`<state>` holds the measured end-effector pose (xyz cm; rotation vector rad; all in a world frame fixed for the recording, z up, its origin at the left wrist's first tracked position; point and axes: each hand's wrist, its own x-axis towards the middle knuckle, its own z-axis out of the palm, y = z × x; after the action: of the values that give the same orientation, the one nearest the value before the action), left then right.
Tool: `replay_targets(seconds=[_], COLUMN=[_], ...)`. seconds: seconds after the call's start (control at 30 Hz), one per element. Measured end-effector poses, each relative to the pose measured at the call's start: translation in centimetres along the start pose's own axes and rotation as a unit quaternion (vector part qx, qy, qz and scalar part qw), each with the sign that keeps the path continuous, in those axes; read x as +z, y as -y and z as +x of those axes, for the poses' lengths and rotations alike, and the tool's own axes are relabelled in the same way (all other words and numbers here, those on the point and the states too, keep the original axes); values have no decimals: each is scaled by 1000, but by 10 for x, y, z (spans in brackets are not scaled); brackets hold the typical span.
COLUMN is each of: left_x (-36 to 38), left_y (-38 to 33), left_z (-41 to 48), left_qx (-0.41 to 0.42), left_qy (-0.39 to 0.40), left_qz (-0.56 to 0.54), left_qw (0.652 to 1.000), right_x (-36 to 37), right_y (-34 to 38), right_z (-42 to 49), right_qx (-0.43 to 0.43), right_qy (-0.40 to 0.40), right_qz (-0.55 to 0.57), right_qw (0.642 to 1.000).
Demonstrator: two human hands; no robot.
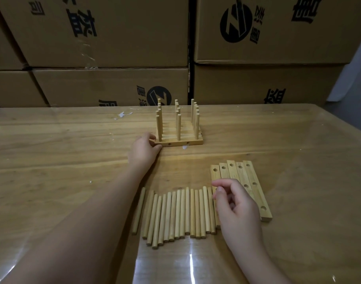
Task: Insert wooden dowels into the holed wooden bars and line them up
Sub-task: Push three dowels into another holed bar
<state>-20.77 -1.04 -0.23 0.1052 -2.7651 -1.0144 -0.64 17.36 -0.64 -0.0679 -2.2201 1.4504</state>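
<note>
Left hand (143,149) reaching far over the glossy wooden worktop (52,150), fingertips touching the left end of the nearest assembled pale wooden bar (178,142), gripping nothing. Upright round wooden dowels (178,124) seated in three rows in those lined-up bars. Nearer, loose dowels (181,214) lying side by side. Right hand (236,208) loosely curled, empty, over them, beside five unfilled holed wooden bars (247,177).

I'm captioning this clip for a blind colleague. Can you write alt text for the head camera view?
A person's left hand touches the near left corner of a group of finished bars with upright dowels on a wooden table. The empty right hand hovers over a row of loose dowels beside five empty holed bars. Cardboard boxes are stacked behind.
</note>
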Motion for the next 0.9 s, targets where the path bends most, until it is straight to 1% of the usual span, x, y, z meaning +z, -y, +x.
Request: replay_targets(seconds=[0.13, 0.23, 0.33, 0.4, 0.5, 0.53, 0.6, 0.7, 0.77, 0.83, 0.9], left_x=[-21, -38, -50, -54, -56, -56, -52, -44, -41, -39, -39], left_y=[0, -2, -2, 2, 7, 6, 1, -4, -5, -6, -6], left_z=[-26, -59, -96, -118, -145, -152, -164, -173, -176, -177, -177], left_qx=[-29, -29, -11, -16, -50, -58, -62, -46, -44, -36, -25], left_qy=[22, 28, -3, -23, -52, -54, -35, -4, 17, 11, -16], left_qz=[-123, -184, -213, -223, -283, -310, -342, -349, -362, -375, -393], left_qw=[992, 982, 977, 974, 957, 947, 937, 936, 931, 926, 919], right_x=[1, 1, 0, 0, -1, -1, -2, -10, -17, -24, -25], right_y=[3, 8, 12, 15, 17, 17, 16, 12, 6, 0, -2], right_z=[0, -1, -2, -3, -5, -6, -7, -2, 5, 9, 12], right_qx=[-17, -34, -47, -57, -68, -63, -37, 17, 62, 107, 144], right_qy=[-14, -22, -36, -49, -71, -73, -63, -36, -5, 16, 29], right_qz=[-5, -29, -54, -79, -186, -221, -274, -340, -391, -426, -429], right_qw=[1000, 999, 997, 994, 978, 970, 959, 939, 918, 898, 892])
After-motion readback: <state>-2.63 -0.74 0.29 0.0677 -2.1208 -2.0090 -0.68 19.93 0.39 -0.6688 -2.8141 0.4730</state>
